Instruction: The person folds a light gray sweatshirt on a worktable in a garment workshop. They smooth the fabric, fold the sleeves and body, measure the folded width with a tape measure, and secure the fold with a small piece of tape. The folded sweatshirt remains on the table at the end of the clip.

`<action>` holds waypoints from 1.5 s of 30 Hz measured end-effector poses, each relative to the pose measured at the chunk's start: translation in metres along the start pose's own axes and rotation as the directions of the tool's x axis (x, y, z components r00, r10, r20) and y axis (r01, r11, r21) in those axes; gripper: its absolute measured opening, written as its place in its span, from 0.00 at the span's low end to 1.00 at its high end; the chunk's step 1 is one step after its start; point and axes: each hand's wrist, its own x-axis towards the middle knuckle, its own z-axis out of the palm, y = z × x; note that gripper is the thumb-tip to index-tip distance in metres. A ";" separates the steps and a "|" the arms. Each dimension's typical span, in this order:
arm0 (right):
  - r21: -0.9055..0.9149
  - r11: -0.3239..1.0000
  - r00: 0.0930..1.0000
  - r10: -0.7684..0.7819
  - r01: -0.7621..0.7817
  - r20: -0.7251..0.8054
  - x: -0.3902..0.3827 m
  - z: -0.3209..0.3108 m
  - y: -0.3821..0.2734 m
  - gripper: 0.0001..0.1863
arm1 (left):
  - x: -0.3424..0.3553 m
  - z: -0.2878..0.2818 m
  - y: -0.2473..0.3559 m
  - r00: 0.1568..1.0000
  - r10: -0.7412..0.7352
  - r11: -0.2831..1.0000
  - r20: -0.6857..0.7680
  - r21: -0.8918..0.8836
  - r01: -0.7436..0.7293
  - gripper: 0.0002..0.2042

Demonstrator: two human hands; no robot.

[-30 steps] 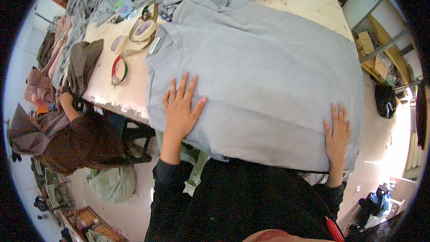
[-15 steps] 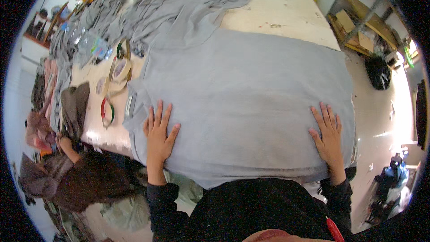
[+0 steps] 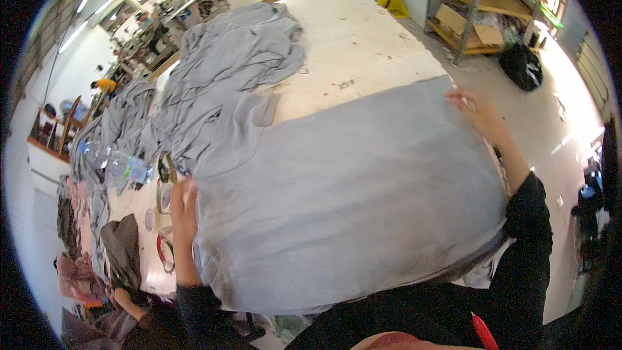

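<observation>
A grey knit garment [image 3: 350, 201] lies spread over the near part of the white work table [image 3: 350, 26]. My right hand [image 3: 479, 113] pinches its far right corner. Along the garment's left edge, my left hand [image 3: 184, 227] is blurred, fingertips raised toward the fabric's folds; its grip is unclear. Loose grey fabric [image 3: 227, 52] is heaped along the table's far left. Left of my left hand are tape rolls [image 3: 153, 219], a red-and-green looped strap [image 3: 165, 253] and plastic bottles [image 3: 126, 168].
A co-worker's hand [image 3: 126, 304] works among brown and pink garments [image 3: 116, 246] at the lower left. Metal shelving [image 3: 473, 0] with cardboard and a black bag [image 3: 521, 68] stand right of the table. Several people at machines [image 3: 149, 32] fill the background.
Both hands have left their flat positions; the right has moved forward to the far corner, the left to the left edge. The view has tilted up, showing more of the room.
</observation>
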 end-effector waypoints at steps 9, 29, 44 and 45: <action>-0.250 0.930 0.922 -0.324 0.270 -0.211 0.089 0.063 0.056 0.11 | 0.186 0.114 -0.054 0.961 -0.273 0.892 0.040 0.384 0.237 0.30; 0.166 0.983 0.778 -0.169 0.085 0.605 0.260 0.207 -0.175 0.27 | 0.190 0.185 -0.011 0.873 -0.362 0.745 -0.326 0.462 0.481 0.29; 0.586 0.809 0.787 -0.334 -0.043 0.519 0.235 0.258 -0.204 0.28 | 0.209 0.163 -0.027 0.879 -0.297 0.888 -0.373 0.229 0.398 0.32; 0.644 0.759 0.815 -0.312 -0.095 0.489 0.236 0.252 -0.206 0.27 | 0.212 0.156 -0.028 0.861 -0.325 0.896 -0.392 0.162 0.412 0.33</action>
